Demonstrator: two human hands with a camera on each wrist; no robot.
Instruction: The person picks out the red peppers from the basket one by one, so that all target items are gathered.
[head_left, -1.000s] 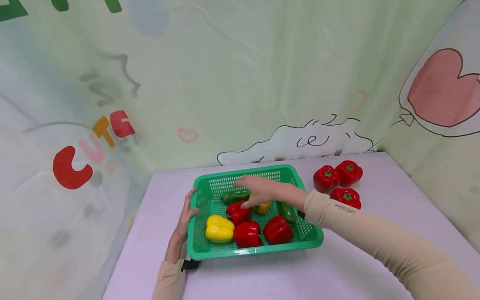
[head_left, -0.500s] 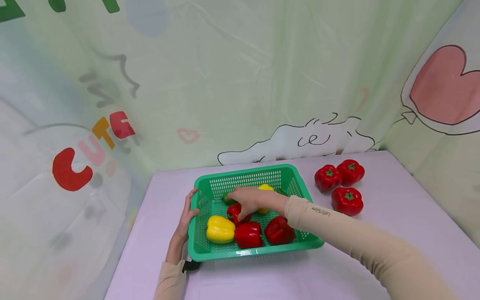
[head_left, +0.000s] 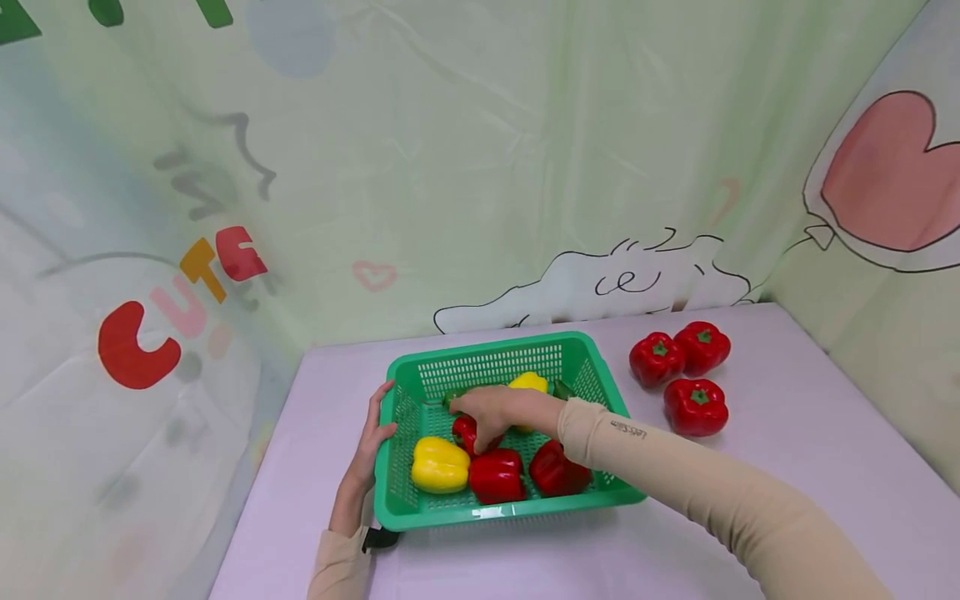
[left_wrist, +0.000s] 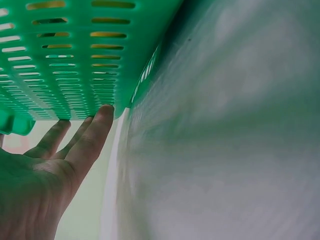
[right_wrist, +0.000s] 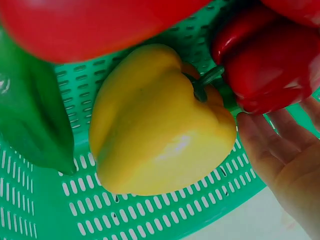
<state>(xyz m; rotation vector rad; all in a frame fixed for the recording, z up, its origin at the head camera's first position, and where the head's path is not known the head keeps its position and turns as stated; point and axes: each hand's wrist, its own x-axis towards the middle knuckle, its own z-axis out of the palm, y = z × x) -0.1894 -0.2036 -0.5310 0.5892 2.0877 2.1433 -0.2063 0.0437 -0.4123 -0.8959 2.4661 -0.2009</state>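
Note:
In the head view my left hand [head_left: 369,437] holds the left rim of a green plastic basket [head_left: 495,515], thumb over the rim. The left wrist view shows its fingers [left_wrist: 90,142] against the basket's slotted outer wall. My right hand [head_left: 483,410] reaches into the basket and grips a small red bell pepper [head_left: 463,432], thumb on the near side. In the right wrist view, fingertips [right_wrist: 247,125] touch this red pepper [right_wrist: 270,60]; the thumb is hidden. Beside it lies a yellow bell pepper [right_wrist: 160,125] with a green stem.
Along the basket's front lie another yellow pepper [head_left: 439,465] and two red peppers, one red pepper [head_left: 497,477] in the middle. A long green pepper [right_wrist: 32,110] lies inside too. Three red peppers, one nearest [head_left: 696,408], stand right of the basket on the pale lilac table [head_left: 780,417].
My right hand has moved left and down onto the small red pepper, uncovering the yellow pepper behind it. The left hand stays at the basket's rim.

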